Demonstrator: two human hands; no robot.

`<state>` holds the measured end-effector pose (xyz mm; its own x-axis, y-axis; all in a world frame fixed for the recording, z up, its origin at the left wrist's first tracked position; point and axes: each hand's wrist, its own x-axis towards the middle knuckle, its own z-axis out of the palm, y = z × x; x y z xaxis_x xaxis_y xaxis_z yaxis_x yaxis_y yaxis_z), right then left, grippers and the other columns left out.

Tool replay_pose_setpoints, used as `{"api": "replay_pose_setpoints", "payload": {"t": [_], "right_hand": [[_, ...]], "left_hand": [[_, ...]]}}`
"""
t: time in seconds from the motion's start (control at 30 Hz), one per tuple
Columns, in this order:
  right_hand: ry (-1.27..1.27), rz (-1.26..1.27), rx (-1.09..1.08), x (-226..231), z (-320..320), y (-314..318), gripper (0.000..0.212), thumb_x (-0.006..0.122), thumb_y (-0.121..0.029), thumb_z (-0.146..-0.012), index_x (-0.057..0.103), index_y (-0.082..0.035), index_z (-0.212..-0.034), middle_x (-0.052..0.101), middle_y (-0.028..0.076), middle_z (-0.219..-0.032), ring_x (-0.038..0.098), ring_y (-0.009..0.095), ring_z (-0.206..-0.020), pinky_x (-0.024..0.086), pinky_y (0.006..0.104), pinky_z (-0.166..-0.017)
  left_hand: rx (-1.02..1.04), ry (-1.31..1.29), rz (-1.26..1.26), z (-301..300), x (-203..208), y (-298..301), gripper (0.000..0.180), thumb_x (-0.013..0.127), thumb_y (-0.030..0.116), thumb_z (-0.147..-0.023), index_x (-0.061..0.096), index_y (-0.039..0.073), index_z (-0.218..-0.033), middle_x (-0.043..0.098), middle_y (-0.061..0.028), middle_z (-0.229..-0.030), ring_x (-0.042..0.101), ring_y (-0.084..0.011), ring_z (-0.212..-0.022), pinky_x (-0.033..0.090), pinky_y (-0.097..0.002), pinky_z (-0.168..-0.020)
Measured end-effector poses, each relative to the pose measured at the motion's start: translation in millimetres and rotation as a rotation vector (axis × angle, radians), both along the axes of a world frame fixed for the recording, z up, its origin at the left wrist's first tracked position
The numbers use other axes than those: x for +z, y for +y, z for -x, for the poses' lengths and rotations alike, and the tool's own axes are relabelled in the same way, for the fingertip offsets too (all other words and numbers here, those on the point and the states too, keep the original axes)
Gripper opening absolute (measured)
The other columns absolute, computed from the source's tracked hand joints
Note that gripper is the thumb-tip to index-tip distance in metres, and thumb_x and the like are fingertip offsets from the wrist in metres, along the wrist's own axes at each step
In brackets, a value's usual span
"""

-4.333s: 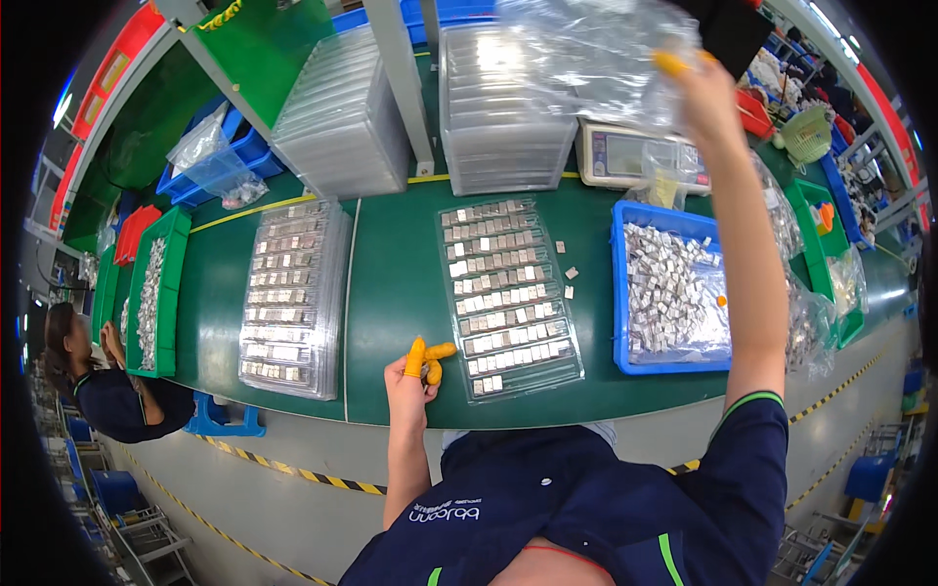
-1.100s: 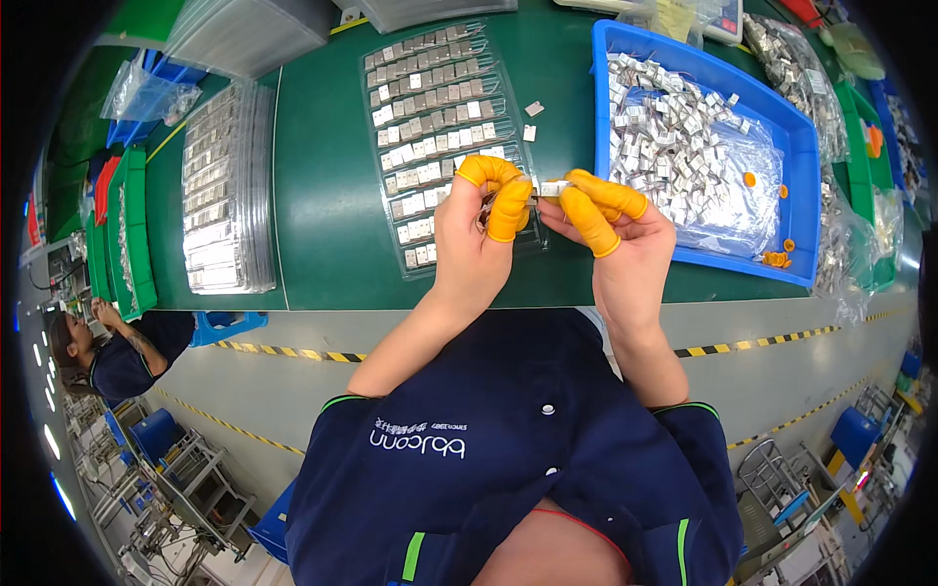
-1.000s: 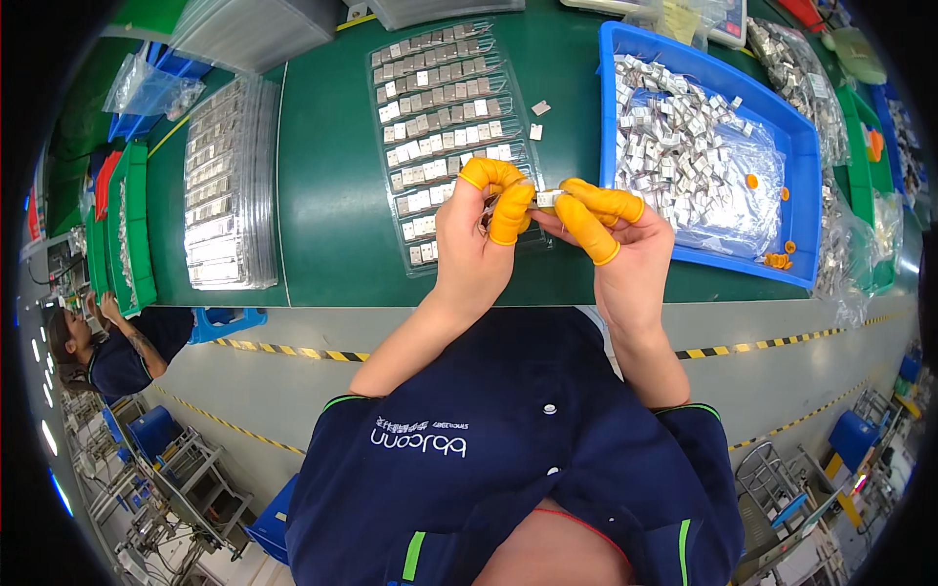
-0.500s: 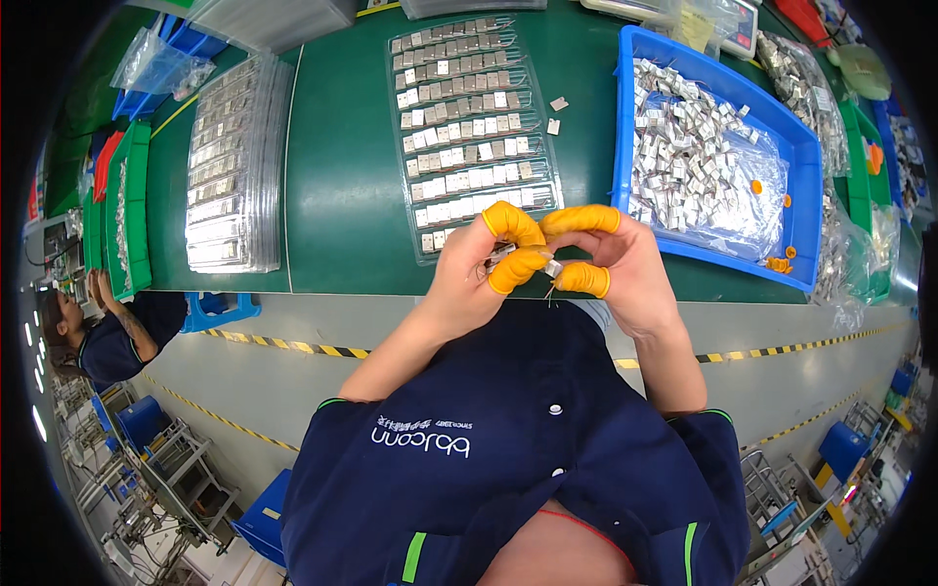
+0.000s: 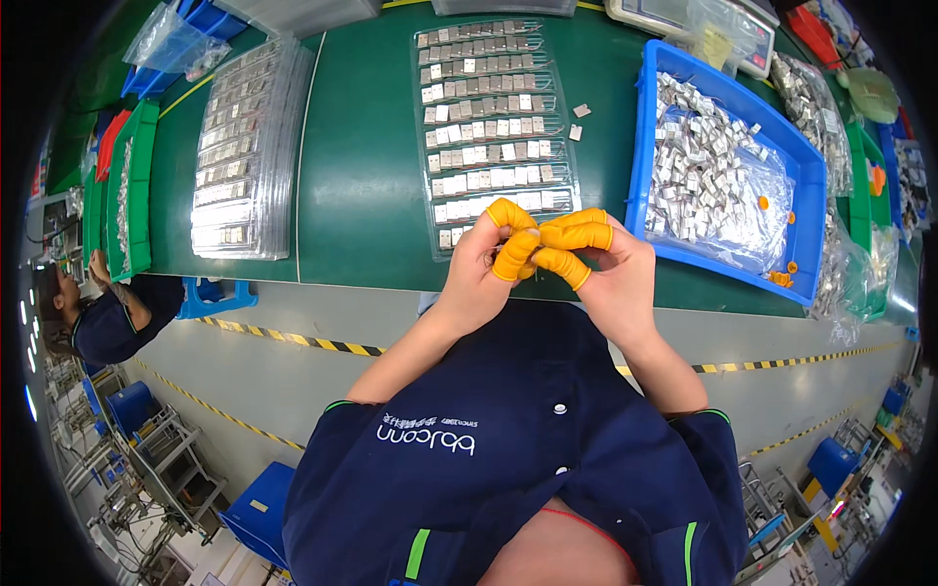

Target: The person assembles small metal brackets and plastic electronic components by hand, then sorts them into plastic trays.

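Observation:
Above the near table edge, my left hand (image 5: 476, 282) and my right hand (image 5: 625, 289) meet, with yellow finger cots on thumbs and fingers. Both are closed in a pinch, fingertips touching. Small metal USB connectors with thin wires are between them, now almost wholly hidden by the fingers. Just beyond lies a clear plastic tray (image 5: 426, 166) with rows of silvery USB connectors (image 5: 496, 153); my fingers overlap its near end. Two loose connectors (image 5: 578, 121) rest on the green table right of the tray.
A blue bin (image 5: 640, 161) at right holds a heap of connectors, a plastic bag and orange finger cots. Stacked clear trays (image 5: 244, 146) stand at left, beside green bins (image 5: 140, 195). A scale (image 5: 664, 15) sits at the back right. Another person (image 5: 98, 313) works far left.
My hands have drawn together, and the connector that showed between my fingers is now covered. The table and its things have shifted slightly right in view.

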<state>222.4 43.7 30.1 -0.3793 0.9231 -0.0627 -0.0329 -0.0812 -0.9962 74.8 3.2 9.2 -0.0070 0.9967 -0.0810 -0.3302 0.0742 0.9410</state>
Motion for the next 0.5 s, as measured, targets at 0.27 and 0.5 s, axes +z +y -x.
{"api": "replay_pose_setpoints", "payload": {"t": [0.27,0.5], "right_hand": [[-0.367,-0.719,-0.121,-21.3,19.8,3.5,0.015,0.068,-0.001,-0.069,0.067,-0.004,-0.084,0.066,0.005,-0.084,0.063,0.021,-0.076,0.045,0.0415,-0.090],[-0.575,-0.972,-0.005,-36.7,37.0,-0.6,0.016,0.065,0.003,-0.059,0.067,-0.004,-0.073,0.064,0.003,-0.076,0.060,0.018,-0.077,0.038,0.0445,-0.093]], "left_hand": [[0.186,0.037,0.208,35.6,-4.0,-24.5,0.036,0.041,0.028,-0.096,0.058,-0.002,-0.087,0.044,0.0007,-0.058,0.034,-0.0039,-0.048,0.026,-0.0181,-0.045],[0.301,-0.032,0.378,52.1,-17.0,-46.9,0.041,0.044,0.032,-0.095,0.055,0.001,-0.070,0.045,-0.0002,-0.055,0.035,-0.0052,-0.044,0.022,-0.0194,-0.041]]}}
